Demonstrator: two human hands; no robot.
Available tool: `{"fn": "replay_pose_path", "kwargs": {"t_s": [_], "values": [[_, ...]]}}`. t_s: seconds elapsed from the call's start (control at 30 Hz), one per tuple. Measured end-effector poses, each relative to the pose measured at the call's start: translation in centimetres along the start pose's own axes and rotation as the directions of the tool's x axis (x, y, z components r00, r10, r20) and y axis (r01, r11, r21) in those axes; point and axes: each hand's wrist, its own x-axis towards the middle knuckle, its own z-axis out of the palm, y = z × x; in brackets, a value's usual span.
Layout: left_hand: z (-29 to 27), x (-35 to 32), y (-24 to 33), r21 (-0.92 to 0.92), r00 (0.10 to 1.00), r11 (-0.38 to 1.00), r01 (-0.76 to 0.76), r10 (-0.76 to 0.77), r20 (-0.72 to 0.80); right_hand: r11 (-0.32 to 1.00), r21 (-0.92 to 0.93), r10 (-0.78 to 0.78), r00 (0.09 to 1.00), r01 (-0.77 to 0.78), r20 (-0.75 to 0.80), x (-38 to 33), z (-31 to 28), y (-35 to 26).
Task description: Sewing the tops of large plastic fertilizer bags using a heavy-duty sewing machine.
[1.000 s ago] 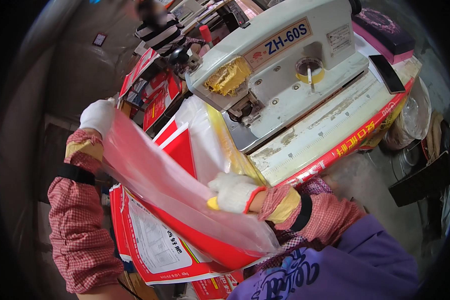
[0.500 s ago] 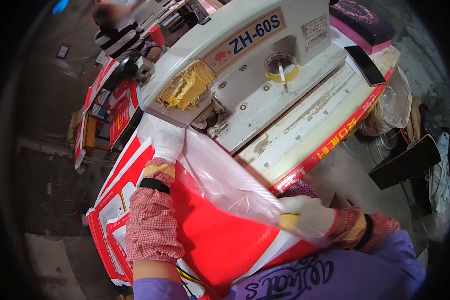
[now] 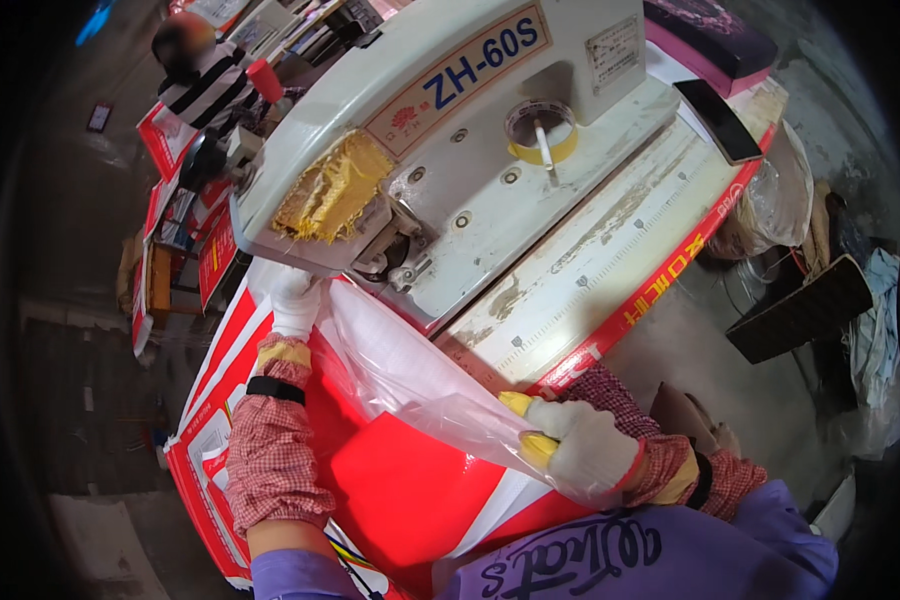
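Note:
A red and white woven sack (image 3: 400, 480) lies across my front, with a clear plastic liner (image 3: 400, 370) drawn out along its mouth. My left hand (image 3: 295, 305), in a white glove, is closed on the liner at the far left end, close under the head of a grey industrial sewing machine (image 3: 370, 110); its fingertips are partly hidden. At the near end, my right hand (image 3: 585, 450), gloved with yellow fingertips, pinches the liner's edge. Between both hands the liner stretches along the machine's lower edge.
Yellow cloth (image 3: 335, 190) covers the machine's head. A tape roll (image 3: 545, 145) holding a white stick, a phone (image 3: 718, 120) and a dark box (image 3: 710, 40) rest on the machine and its table. Far left, a person in stripes (image 3: 210, 90) sits by red sacks (image 3: 220, 250).
My right hand has shifted slightly left, its yellow fingertips now showing. My view has swung a little, so the machine and my left hand appear further left.

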Motion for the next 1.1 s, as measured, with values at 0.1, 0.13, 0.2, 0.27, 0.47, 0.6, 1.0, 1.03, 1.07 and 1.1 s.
{"fn": "replay_pose_path", "kwargs": {"t_s": [0.1,0.13,0.2,0.27,0.47,0.6,1.0,1.03,1.07,1.1], "values": [[0.3,-0.7,-0.5,-0.008,0.992,0.999,0.048,-0.047,0.116,0.997,-0.075,0.003,1.000,-0.003,-0.004,-0.5,0.0,1.3],[0.6,-0.6,-0.6,-0.002,0.992,0.998,0.061,-0.060,0.115,0.992,-0.122,0.019,1.000,-0.018,0.007,-1.0,-0.3,1.2],[1.7,-0.2,-1.2,0.016,0.989,1.000,0.009,-0.011,0.146,0.986,-0.163,-0.032,0.999,0.027,-0.026,-1.3,-0.8,1.7],[2.1,0.7,-0.3,0.113,0.985,0.994,0.009,-0.028,0.170,0.909,-0.377,-0.196,0.981,0.177,-0.011,-1.2,-1.3,1.6],[-1.9,1.0,3.8,0.210,0.903,0.976,0.052,-0.136,0.409,0.850,-0.493,-0.193,0.981,0.186,0.037,-1.1,-1.1,1.6],[-3.1,1.1,5.6,0.207,0.762,0.940,0.273,-0.342,0.549,0.709,-0.683,-0.095,0.983,0.179,0.159,-2.1,-0.6,1.0],[0.4,4.4,-7.7,0.485,0.854,0.865,0.127,-0.344,0.391,0.671,-0.203,-0.733,0.680,0.713,-0.033,7.1,4.3,5.1],[-2.5,3.9,-11.0,0.328,0.887,0.896,0.299,-0.388,0.251,0.595,-0.076,-0.803,0.596,0.800,-0.018,9.5,4.2,0.0],[-4.6,3.6,-12.8,0.126,0.892,0.897,0.424,-0.437,0.112,0.636,-0.400,-0.705,0.708,0.660,0.048,11.6,5.2,-3.4],[-3.5,7.5,-8.4,0.422,0.855,0.841,0.337,-0.461,0.238,0.594,-0.707,-0.536,0.844,0.384,0.008,14.1,4.8,-4.5]]}}
